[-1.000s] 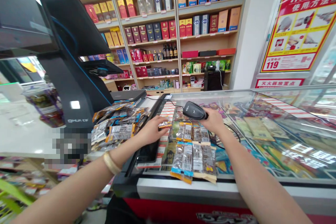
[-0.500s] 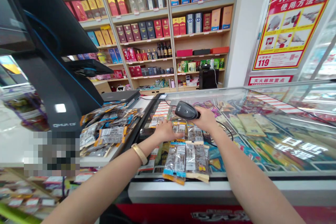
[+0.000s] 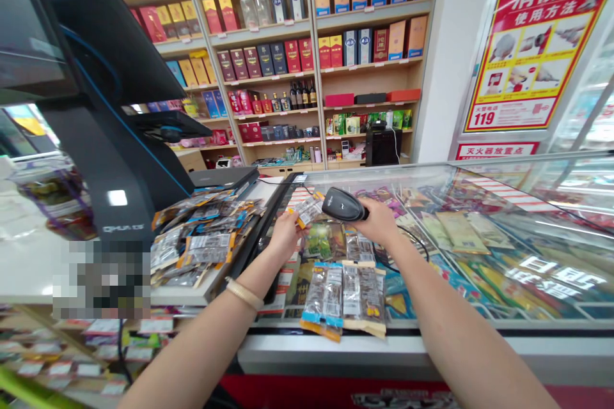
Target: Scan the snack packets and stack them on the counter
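My right hand (image 3: 378, 220) is wrapped round the handle of a black barcode scanner (image 3: 343, 204), whose head points left. Pinched in my left hand (image 3: 286, 234) is a small snack packet (image 3: 309, 210) with orange ends, raised above the glass right by the scanner's head. Nearer to me on the glass lie a blue-and-orange-edged packet (image 3: 323, 297) and a cream-edged packet (image 3: 364, 297), side by side. Another packet (image 3: 359, 246) lies behind them, close to my right hand.
Under my forearms is a glass-topped display freezer (image 3: 480, 313) with packaged goods inside. To the left, a heap of packets (image 3: 206, 236) covers the counter beside a dark point-of-sale terminal (image 3: 119, 140). The scanner's cable (image 3: 416, 234) loops over the glass. Shelves of boxes (image 3: 288, 73) stand behind.
My left hand has picked up an orange-ended packet from the glass and lifted it to the scanner. My right hand still holds the scanner in nearly the same place.
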A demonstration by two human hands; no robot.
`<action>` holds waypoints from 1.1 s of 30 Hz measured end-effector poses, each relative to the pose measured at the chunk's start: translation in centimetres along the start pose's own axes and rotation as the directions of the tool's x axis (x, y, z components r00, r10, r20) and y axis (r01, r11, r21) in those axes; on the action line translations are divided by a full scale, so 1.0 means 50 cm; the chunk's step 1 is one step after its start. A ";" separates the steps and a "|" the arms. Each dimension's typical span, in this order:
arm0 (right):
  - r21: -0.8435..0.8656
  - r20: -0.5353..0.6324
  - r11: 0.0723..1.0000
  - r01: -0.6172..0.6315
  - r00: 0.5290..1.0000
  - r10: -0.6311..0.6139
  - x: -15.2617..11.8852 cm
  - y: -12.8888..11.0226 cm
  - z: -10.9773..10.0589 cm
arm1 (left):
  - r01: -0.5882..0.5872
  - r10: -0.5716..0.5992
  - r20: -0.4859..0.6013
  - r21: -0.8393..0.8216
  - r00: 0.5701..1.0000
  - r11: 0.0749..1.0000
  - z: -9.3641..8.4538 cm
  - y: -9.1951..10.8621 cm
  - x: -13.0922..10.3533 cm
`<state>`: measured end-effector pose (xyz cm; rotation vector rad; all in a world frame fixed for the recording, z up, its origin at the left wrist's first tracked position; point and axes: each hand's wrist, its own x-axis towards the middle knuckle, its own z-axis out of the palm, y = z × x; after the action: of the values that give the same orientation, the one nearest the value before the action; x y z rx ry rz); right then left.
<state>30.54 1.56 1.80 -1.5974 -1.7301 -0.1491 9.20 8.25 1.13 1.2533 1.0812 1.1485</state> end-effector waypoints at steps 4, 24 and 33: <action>-0.020 0.049 0.999 0.043 0.998 -0.042 -0.001 -0.003 0.000 | -0.025 0.018 -0.033 -0.215 0.999 0.976 0.010 0.014 -0.009; -0.002 -0.032 0.997 0.076 0.997 -0.076 -0.005 0.004 0.005 | -0.018 -0.390 -0.312 -0.800 0.867 0.599 -0.024 0.020 0.007; 0.044 -0.136 0.997 0.058 0.989 -0.052 -0.003 0.013 0.002 | 0.313 -0.375 0.048 -0.652 0.926 0.690 -0.011 0.021 -0.028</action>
<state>31.06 1.62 1.38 -1.4721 -1.6619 -0.2359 8.44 6.91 2.11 0.4198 0.8151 1.1459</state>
